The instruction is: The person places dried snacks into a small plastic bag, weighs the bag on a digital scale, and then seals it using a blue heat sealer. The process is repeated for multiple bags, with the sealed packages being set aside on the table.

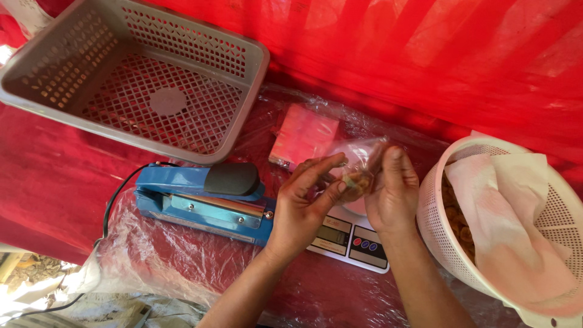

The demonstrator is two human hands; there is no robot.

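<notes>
Head view: both hands (349,194) pinch clear bag (363,164) of snacks; colander (437,225) holds more.

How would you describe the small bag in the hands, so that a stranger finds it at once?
Start at the white scale between the blue sealer and the white colander. Above it, both hands pinch a small clear bag with brown snacks inside, unlike the flat pink packet behind.
</notes>
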